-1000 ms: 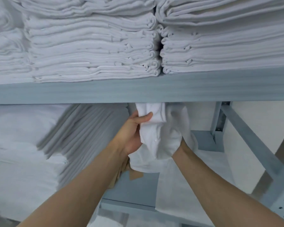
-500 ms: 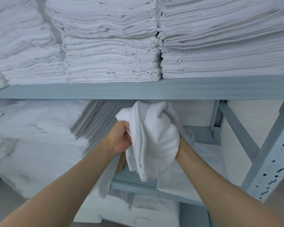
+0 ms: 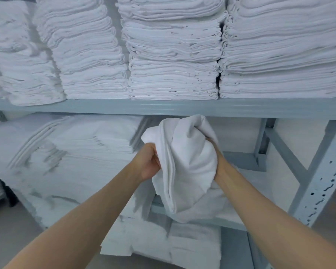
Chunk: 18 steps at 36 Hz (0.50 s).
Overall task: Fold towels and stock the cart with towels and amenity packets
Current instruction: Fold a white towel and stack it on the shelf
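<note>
A bunched white towel [image 3: 188, 167] hangs in front of the grey shelving, held between both my hands. My left hand [image 3: 148, 164] grips its left edge with curled fingers. My right hand [image 3: 218, 164] holds the right side, mostly hidden behind the cloth, with only the wrist and part of the fingers showing. The towel's lower end droops to the level of the middle shelf. No cart or amenity packets are in view.
The upper shelf [image 3: 163, 108] carries several tall stacks of folded white towels [image 3: 173, 61]. A slumped pile of linen [image 3: 72, 152] fills the left of the lower bay. More folded towels [image 3: 182, 243] lie at the bottom. A perforated grey upright [image 3: 322, 181] stands at right.
Both hands have drawn the towel out from under the upper shelf and toward me. The view has pulled back and tilted, showing more of the stacks above.
</note>
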Each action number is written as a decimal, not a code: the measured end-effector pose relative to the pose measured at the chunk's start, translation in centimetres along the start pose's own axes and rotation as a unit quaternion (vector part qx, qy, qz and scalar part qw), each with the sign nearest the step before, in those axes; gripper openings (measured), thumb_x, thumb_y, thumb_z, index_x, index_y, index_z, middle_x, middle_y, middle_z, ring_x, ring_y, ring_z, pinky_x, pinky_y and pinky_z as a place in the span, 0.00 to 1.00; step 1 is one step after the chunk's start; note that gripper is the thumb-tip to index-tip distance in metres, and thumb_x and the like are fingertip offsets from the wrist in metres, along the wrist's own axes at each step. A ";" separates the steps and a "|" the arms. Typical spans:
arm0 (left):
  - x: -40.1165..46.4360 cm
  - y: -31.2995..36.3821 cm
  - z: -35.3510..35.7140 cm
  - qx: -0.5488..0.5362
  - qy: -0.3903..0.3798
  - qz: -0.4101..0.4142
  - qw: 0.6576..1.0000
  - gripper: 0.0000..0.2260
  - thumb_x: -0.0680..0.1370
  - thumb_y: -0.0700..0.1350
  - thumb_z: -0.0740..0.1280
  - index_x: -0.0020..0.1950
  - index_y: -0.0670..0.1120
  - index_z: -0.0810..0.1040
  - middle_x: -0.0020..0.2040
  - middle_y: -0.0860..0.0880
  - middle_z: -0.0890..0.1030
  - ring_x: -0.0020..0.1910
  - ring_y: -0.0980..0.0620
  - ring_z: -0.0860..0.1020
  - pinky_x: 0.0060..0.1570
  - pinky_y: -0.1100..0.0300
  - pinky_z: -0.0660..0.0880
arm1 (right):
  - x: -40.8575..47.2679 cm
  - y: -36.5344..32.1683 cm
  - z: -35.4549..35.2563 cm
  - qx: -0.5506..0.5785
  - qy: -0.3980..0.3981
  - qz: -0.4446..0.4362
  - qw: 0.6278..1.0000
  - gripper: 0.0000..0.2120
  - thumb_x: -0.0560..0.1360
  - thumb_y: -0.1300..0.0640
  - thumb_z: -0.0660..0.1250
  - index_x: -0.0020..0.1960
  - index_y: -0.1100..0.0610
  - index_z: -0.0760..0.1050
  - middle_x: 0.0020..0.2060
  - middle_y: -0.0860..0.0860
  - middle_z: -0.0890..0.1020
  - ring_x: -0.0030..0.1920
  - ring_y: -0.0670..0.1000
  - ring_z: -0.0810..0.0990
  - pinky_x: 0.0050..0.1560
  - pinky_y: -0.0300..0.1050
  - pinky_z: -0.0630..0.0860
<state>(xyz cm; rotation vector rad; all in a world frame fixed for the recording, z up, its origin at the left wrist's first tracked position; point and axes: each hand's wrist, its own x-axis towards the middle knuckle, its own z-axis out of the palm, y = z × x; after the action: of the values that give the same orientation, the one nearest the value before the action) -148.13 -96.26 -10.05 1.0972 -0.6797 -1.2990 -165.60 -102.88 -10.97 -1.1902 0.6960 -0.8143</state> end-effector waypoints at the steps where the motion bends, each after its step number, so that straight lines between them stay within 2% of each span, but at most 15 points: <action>1: -1.0 0.3 -0.2 0.026 0.001 0.004 1.000 0.14 0.77 0.31 0.50 0.58 0.45 0.61 0.57 0.45 0.62 0.55 0.44 0.61 0.55 0.48 0.62 | -0.7 -0.5 0.8 0.027 0.011 -0.008 1.000 0.13 0.84 0.61 0.53 0.49 0.51 0.74 0.33 0.42 0.85 0.36 0.43 0.85 0.32 0.36 0.79; 3: -3.5 0.9 -0.9 0.043 0.008 0.014 0.999 0.14 0.75 0.29 0.50 0.55 0.44 0.65 0.49 0.43 0.67 0.48 0.42 0.66 0.53 0.51 0.65 | -2.0 -0.9 2.5 0.032 0.029 0.003 0.999 0.16 0.84 0.56 0.52 0.43 0.54 0.75 0.31 0.48 0.83 0.38 0.47 0.84 0.34 0.37 0.79; 4: -4.4 1.4 -1.4 0.042 0.012 0.015 0.999 0.13 0.74 0.29 0.50 0.48 0.42 0.70 0.41 0.43 0.68 0.40 0.43 0.69 0.48 0.55 0.69 | -3.0 -1.3 3.5 0.019 0.040 0.004 0.999 0.20 0.84 0.53 0.53 0.39 0.56 0.76 0.28 0.50 0.81 0.34 0.48 0.83 0.32 0.36 0.78; 5: -5.9 1.8 -2.2 0.032 0.015 0.020 0.999 0.14 0.72 0.28 0.50 0.37 0.42 0.71 0.34 0.46 0.68 0.33 0.47 0.70 0.41 0.58 0.71 | -4.3 -1.3 5.0 0.047 0.037 0.014 0.998 0.25 0.83 0.50 0.55 0.33 0.57 0.78 0.25 0.51 0.80 0.28 0.48 0.82 0.28 0.37 0.78; 6: -6.6 2.2 -1.8 0.014 0.007 0.030 0.999 0.17 0.71 0.27 0.50 0.28 0.43 0.68 0.29 0.48 0.66 0.28 0.51 0.68 0.34 0.61 0.70 | -4.8 -1.8 5.5 0.088 0.042 0.026 0.995 0.29 0.83 0.49 0.56 0.27 0.57 0.79 0.23 0.52 0.79 0.24 0.48 0.81 0.23 0.38 0.77; 7: -7.7 2.6 -1.7 -0.007 0.008 0.037 0.999 0.19 0.70 0.27 0.49 0.24 0.46 0.64 0.27 0.49 0.63 0.26 0.52 0.64 0.31 0.62 0.68 | -5.8 -2.1 6.4 0.114 0.051 0.026 0.992 0.32 0.83 0.49 0.55 0.25 0.58 0.79 0.21 0.53 0.79 0.21 0.48 0.80 0.20 0.40 0.75; 8: -8.6 2.9 -1.8 -0.030 0.006 0.044 0.999 0.18 0.69 0.28 0.49 0.25 0.48 0.59 0.29 0.50 0.58 0.27 0.52 0.60 0.31 0.62 0.64 | -6.6 -2.2 7.1 0.112 0.062 0.016 0.992 0.31 0.84 0.50 0.55 0.28 0.59 0.80 0.21 0.53 0.79 0.20 0.49 0.79 0.17 0.40 0.74; 10: -10.3 3.4 -1.7 -0.068 -0.011 0.048 0.996 0.16 0.69 0.29 0.48 0.37 0.52 0.51 0.38 0.49 0.50 0.35 0.52 0.52 0.35 0.61 0.59 | -8.6 -2.0 8.2 0.122 0.119 0.014 0.985 0.23 0.85 0.53 0.53 0.37 0.61 0.75 0.20 0.55 0.79 0.18 0.49 0.78 0.14 0.40 0.70; 12: -11.7 3.3 -1.4 -0.108 -0.032 0.041 0.993 0.17 0.70 0.29 0.47 0.45 0.51 0.48 0.43 0.49 0.47 0.40 0.52 0.50 0.37 0.62 0.60 | -10.1 -1.2 8.4 0.117 0.153 0.031 0.981 0.17 0.86 0.56 0.51 0.46 0.61 0.73 0.21 0.55 0.79 0.20 0.50 0.79 0.15 0.38 0.71; 13: -12.4 3.0 -1.1 -0.131 -0.041 0.032 0.990 0.17 0.70 0.29 0.47 0.44 0.51 0.49 0.42 0.49 0.49 0.39 0.52 0.51 0.38 0.62 0.61 | -10.7 -0.6 8.5 0.133 0.162 0.032 0.977 0.15 0.86 0.57 0.50 0.55 0.60 0.74 0.26 0.56 0.79 0.27 0.53 0.80 0.22 0.35 0.75; 14: -12.9 2.7 -0.7 -0.148 -0.047 0.023 0.988 0.17 0.70 0.29 0.47 0.40 0.52 0.52 0.37 0.50 0.52 0.36 0.53 0.53 0.41 0.62 0.63 | -11.0 0.2 8.7 0.149 0.184 0.035 0.971 0.15 0.86 0.58 0.49 0.64 0.61 0.71 0.32 0.55 0.77 0.31 0.53 0.78 0.34 0.31 0.78; 15: -13.4 2.4 -0.3 -0.160 -0.049 0.016 0.986 0.17 0.69 0.28 0.48 0.35 0.51 0.57 0.33 0.50 0.59 0.32 0.54 0.59 0.46 0.61 0.66 | -11.1 0.9 8.8 0.154 0.196 0.031 0.968 0.16 0.86 0.59 0.48 0.72 0.60 0.65 0.37 0.53 0.74 0.34 0.51 0.75 0.43 0.31 0.77; 16: -13.8 2.1 0.1 -0.163 -0.050 0.013 0.985 0.16 0.69 0.27 0.48 0.34 0.48 0.63 0.31 0.50 0.65 0.32 0.53 0.66 0.51 0.60 0.68 | -10.9 1.7 8.8 0.113 0.214 0.017 0.970 0.18 0.86 0.60 0.49 0.75 0.60 0.61 0.39 0.50 0.72 0.35 0.47 0.74 0.46 0.33 0.76; 18: -14.4 1.1 0.6 -0.161 -0.048 -0.002 0.986 0.18 0.70 0.27 0.48 0.32 0.44 0.71 0.30 0.49 0.72 0.32 0.52 0.73 0.54 0.60 0.68 | -11.2 2.8 9.4 -0.007 0.250 -0.014 0.968 0.20 0.84 0.60 0.60 0.75 0.60 0.64 0.44 0.48 0.74 0.40 0.45 0.73 0.38 0.28 0.73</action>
<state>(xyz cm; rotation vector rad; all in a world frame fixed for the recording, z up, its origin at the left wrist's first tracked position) -151.01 -82.57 -6.29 0.7770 -0.5151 -1.4142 -163.38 -88.16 -10.97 -1.0128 1.0973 -1.1515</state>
